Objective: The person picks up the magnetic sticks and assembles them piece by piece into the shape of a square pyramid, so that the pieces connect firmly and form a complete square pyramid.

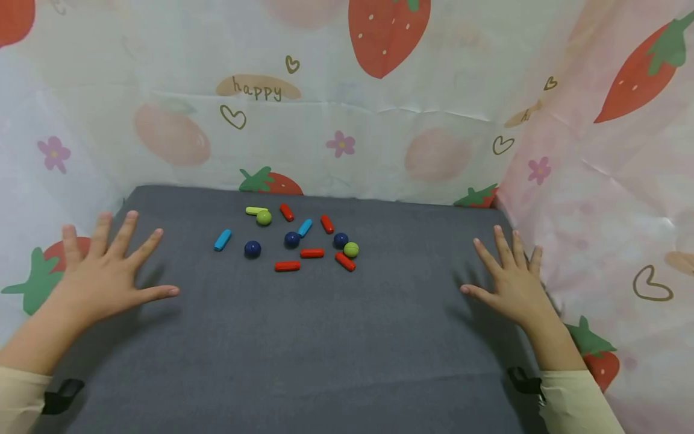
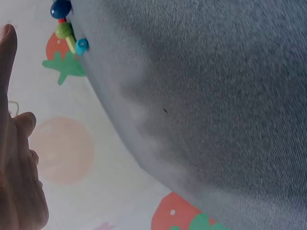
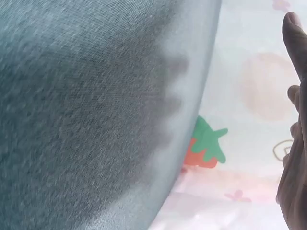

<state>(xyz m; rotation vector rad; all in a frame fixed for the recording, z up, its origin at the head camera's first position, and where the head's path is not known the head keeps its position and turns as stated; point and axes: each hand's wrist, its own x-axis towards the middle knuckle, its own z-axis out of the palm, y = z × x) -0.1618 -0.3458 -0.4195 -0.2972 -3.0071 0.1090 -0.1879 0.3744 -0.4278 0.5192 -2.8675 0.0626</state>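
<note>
My left hand point(image 1: 105, 277) hovers over the left side of the grey cloth point(image 1: 303, 349), fingers spread and holding nothing. On the right side my right hand point(image 1: 512, 280) is likewise spread above the cloth, with its shadow beneath. Between them, toward the back, lie small beads. Several are red tubes, such as the red bead point(image 1: 287, 266) at the front of the group. A blue tube bead point(image 1: 222, 240) lies nearest my left hand. Among the others are a round navy bead point(image 1: 252, 249), a round green bead point(image 1: 351, 249) and a yellow-green tube bead point(image 1: 255, 210).
A pale curtain point(image 1: 347, 102) printed with strawberries, hearts and flowers hangs behind the table and along both sides. Each wrist wears a black strap point(image 1: 64, 396) at the edge of a cream sleeve point(image 1: 577, 401).
</note>
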